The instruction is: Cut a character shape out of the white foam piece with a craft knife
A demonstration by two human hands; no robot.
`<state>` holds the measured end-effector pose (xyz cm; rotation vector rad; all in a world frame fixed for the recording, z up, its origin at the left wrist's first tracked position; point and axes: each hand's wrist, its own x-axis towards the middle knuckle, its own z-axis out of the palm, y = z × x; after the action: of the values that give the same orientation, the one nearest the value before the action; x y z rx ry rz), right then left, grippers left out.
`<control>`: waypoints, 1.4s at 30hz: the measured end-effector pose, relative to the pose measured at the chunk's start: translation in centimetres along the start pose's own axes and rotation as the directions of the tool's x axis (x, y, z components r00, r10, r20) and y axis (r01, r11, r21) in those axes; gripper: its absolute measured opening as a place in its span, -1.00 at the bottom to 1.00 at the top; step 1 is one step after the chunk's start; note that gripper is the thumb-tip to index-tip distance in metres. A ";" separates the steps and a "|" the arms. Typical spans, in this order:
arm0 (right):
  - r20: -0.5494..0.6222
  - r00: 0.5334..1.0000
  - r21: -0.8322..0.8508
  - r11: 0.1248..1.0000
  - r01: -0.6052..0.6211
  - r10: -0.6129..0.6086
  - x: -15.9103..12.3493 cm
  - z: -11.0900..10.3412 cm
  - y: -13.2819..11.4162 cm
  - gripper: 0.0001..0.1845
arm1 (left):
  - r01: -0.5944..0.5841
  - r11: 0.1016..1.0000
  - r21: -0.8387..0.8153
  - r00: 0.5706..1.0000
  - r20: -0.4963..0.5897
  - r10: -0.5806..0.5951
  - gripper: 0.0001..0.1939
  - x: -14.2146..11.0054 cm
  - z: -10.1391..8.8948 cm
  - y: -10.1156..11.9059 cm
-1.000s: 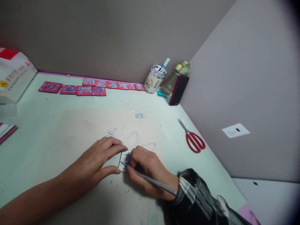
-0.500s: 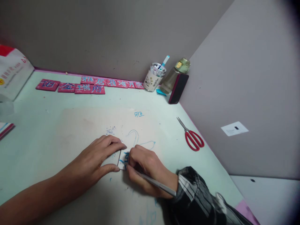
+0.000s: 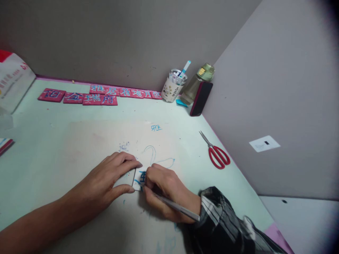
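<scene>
Fingers and thumb of the left hand, at 9 o'clock of a small, flat, white rectangular tile, stand apart and hold it between them; those of the right hand, near 4 o'clock, are curled tightly round a slim, grey, metallic-looking rod-shaped tool. The tool's tip is hidden, so its contact with the tile cannot be told. Uneven pressure from the left hand could let the tile turn, spoiling a stroke; a slip of the tool might reach the nearby thumb. The right hand, covering part of the tile, could smear the marks if they are wet. The tile lies on a pale-beige, ink-marked sheet over a mint-green table. Its exposed face bears thick, angular dark-blue strokes, partly covered. A thin dark line runs beside the left fingertips; whether it parts two pieces is unclear. About the tile: at 10 to 11 o'clock, two rows of red tiles with blue characters; at 1 o'clock, a clear cup with a pale printed label; between 2 and 3 o'clock, red-handled metal scissors.
</scene>
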<state>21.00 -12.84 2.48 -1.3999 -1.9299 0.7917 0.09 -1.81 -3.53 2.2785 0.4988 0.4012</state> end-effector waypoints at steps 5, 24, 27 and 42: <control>0.018 1.000 0.005 1.000 -0.015 0.015 0.0 -0.2 -0.1 -0.80 | 0.001 1.000 -0.008 1.000 0.000 -0.001 -0.60 0.1 0.0 0.0; -0.030 0.998 0.036 0.998 -0.049 0.050 -0.7 0.3 -0.1 -0.78 | 0.006 0.999 0.044 1.000 0.014 -0.007 -0.61 0.1 -0.2 -0.4; -0.026 0.998 0.036 0.998 -0.049 0.050 -0.9 0.4 0.0 -0.78 | 0.012 0.999 0.042 1.000 0.007 -0.012 -0.60 0.1 -0.1 -0.3; -0.118 0.980 0.149 0.979 -0.142 0.160 -1.7 1.2 -0.2 -0.78 | 0.010 0.999 0.053 1.000 -0.009 -0.010 -0.60 0.0 0.0 -0.6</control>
<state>20.40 -14.67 1.62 -1.4873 -1.6526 0.8674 -0.03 -1.40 -3.95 2.3251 0.5309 0.3979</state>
